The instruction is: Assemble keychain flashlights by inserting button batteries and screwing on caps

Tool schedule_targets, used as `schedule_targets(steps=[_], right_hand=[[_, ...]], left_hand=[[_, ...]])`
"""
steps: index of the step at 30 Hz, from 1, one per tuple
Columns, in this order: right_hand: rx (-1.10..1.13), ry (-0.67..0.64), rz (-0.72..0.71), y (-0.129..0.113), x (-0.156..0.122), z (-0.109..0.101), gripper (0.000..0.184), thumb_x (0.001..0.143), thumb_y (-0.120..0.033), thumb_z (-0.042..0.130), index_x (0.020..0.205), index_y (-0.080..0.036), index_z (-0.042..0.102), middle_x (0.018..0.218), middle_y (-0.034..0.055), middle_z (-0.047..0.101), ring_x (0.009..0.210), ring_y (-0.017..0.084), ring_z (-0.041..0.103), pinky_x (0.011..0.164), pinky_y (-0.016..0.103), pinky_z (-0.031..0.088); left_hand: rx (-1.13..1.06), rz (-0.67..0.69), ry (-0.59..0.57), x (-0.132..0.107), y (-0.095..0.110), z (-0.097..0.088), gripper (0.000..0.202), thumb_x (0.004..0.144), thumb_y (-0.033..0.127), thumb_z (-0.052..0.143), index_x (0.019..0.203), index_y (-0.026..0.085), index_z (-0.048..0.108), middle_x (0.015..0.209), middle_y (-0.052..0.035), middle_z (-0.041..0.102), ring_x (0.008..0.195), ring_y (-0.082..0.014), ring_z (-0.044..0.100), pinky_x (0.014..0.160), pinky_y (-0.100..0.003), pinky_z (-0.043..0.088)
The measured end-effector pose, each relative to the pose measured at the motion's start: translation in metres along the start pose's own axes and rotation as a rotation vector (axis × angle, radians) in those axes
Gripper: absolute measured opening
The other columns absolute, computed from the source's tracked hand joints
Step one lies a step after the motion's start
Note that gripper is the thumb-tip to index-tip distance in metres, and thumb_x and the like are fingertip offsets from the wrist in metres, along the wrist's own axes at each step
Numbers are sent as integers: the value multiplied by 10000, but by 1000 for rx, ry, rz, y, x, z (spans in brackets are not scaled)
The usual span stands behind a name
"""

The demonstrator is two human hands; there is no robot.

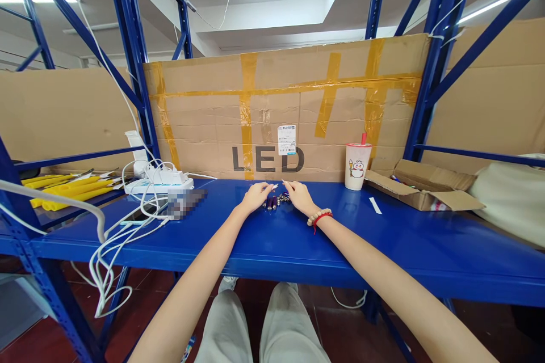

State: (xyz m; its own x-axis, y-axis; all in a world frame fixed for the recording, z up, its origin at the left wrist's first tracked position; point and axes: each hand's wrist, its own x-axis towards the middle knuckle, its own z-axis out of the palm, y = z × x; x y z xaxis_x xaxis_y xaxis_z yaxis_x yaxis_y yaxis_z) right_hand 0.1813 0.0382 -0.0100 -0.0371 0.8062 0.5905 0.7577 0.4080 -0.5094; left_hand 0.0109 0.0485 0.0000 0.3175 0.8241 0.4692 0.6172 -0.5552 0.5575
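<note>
My left hand [256,195] reaches over the blue shelf top, its thumb and fingers pinched together. A tiny pale bit shows at its fingertips, too small to name. Just to the right, my right hand [300,196] is also closed in a pinch, and what it holds, if anything, I cannot make out. The fingertips of both hands are close together but apart. Below and between them lies a small cluster of dark purple cylindrical pieces [271,203] with shiny silvery parts [283,198]. My right hand partly covers the cluster's right side.
White cables [147,204] and a power strip [170,177] crowd the left, near yellow-handled tools [76,190]. A lidded cup [356,169], a paper strip [375,205] and an open cardboard box [419,184] stand right. A taped cardboard panel [204,125] closes the back.
</note>
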Motion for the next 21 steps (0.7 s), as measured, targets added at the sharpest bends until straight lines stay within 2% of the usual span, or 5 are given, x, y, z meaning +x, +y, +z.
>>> schedule_targets(steps=[2, 5, 11, 17, 21], right_hand=[[-158, -32, 41, 2, -1, -1, 391, 931, -323, 328, 810, -174, 668, 827, 80, 630, 744, 183, 562, 616, 256, 355], [-309, -94, 99, 3, -4, -3, 311, 922, -273, 376, 944, -200, 677, 954, 103, 631, 870, 205, 565, 615, 252, 357], [-348, -149, 133, 3, -7, -7, 280, 867, -216, 466, 1038, -201, 687, 1087, 136, 608, 1051, 279, 495, 707, 307, 387], [217, -60, 181, -4, -3, -1, 424, 881, -435, 397, 803, -177, 723, 844, 79, 684, 812, 197, 597, 684, 275, 407], [516, -34, 223, -11, -5, 5, 452, 740, -560, 545, 731, -142, 717, 712, 48, 664, 660, 152, 563, 592, 246, 394]], left_hand=[[-28, -35, 50, 1, -2, 0, 393, 859, 471, 376, 875, 169, 626, 748, -25, 632, 649, -151, 547, 586, -232, 391], [-51, -74, 70, 0, -2, 0, 387, 852, 496, 397, 938, 177, 598, 651, -3, 607, 613, -153, 552, 566, -235, 394], [-62, -58, 65, -4, 1, 0, 346, 833, 507, 448, 932, 191, 548, 573, 34, 553, 552, -138, 519, 530, -232, 367], [-8, -18, 22, -6, 4, -1, 299, 843, 479, 447, 945, 207, 519, 564, 53, 538, 536, -131, 504, 541, -231, 357], [72, 38, -6, -8, 7, -3, 259, 864, 442, 427, 974, 221, 504, 625, 41, 574, 596, -147, 538, 561, -233, 357]])
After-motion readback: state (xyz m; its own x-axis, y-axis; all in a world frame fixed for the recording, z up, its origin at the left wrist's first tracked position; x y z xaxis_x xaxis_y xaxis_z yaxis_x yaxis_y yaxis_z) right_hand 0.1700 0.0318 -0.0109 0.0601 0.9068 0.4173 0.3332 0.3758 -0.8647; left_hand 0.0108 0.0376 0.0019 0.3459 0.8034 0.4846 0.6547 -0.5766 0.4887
